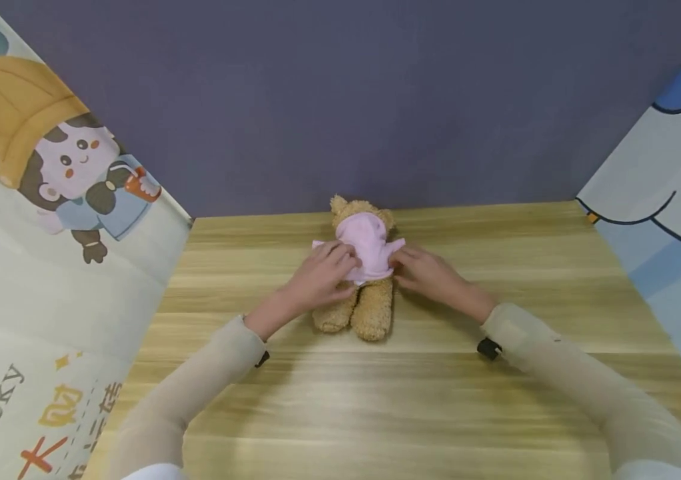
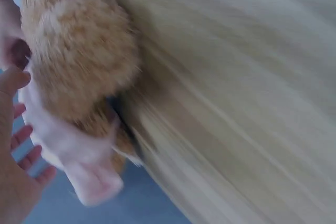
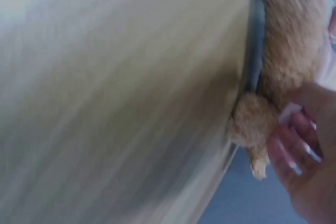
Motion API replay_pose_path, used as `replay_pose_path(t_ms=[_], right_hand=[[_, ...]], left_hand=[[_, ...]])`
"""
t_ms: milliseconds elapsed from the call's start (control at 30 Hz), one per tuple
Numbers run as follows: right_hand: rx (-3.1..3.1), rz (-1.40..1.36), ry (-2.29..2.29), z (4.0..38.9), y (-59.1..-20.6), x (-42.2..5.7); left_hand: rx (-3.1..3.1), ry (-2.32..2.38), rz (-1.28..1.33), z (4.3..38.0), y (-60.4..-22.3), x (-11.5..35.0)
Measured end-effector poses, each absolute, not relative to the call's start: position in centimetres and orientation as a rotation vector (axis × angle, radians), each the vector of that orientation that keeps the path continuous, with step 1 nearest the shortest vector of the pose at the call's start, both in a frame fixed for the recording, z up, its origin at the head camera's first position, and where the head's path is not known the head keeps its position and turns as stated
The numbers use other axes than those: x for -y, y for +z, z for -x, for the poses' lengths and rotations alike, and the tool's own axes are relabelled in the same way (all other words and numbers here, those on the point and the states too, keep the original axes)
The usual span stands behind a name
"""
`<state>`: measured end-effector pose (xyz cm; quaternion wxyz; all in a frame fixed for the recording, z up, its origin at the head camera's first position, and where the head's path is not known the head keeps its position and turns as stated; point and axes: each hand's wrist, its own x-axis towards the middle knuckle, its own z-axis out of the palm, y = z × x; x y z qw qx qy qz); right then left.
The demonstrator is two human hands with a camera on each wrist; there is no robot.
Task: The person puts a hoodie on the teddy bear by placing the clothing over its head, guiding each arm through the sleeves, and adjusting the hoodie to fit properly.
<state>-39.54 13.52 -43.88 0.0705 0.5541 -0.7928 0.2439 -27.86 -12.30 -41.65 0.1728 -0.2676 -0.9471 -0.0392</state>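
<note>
A tan, curly-furred teddy bear [image 1: 372, 310] lies on the wooden table with its legs toward me. A small pink garment [image 1: 366, 233] covers its torso and part of its head; the face cannot be seen. My left hand [image 1: 325, 270] rests over the garment's left side. In the left wrist view, the fingers [image 2: 22, 137] of that hand are spread and loose beside the pink cloth [image 2: 68, 140]. On the other side, my right hand [image 1: 433, 277] pinches the garment's edge near its right sleeve. A bit of pink cloth [image 3: 290, 113] shows between thumb and fingers in the right wrist view.
The wooden tabletop [image 1: 376, 413] meets a dark grey-blue panel [image 1: 364, 100] just behind the bear's head. Printed cartoon panels flank it on the left [image 1: 76, 280] and right [image 1: 634, 220]. Both wrist views are blurred.
</note>
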Motion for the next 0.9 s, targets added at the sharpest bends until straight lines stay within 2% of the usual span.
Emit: replay_pose_path(t_ms=[167,300,567,767,900], right_hand=[[2.383,-1.623,0.685,39.6,-44.7,-12.2],[2.314,-1.692,0.634,40.2,-45.6,-11.7],[2.261,-1.822,0.641,39.9,-45.2,-11.6],[2.417,-1.869,0.620,38.4,-44.6,-11.2],[2.380,-1.767,0.555,37.4,-43.7,-12.0]], left_hand=[[2.752,0.016,0.592,29.7,-41.6,10.0],[2.847,0.183,0.460,30.8,-41.9,9.0],[2.935,0.132,0.250,31.0,-42.9,8.9],[2.972,-0.045,0.296,29.3,-43.0,10.2],[3.035,-0.435,0.421,29.0,-41.1,12.4]])
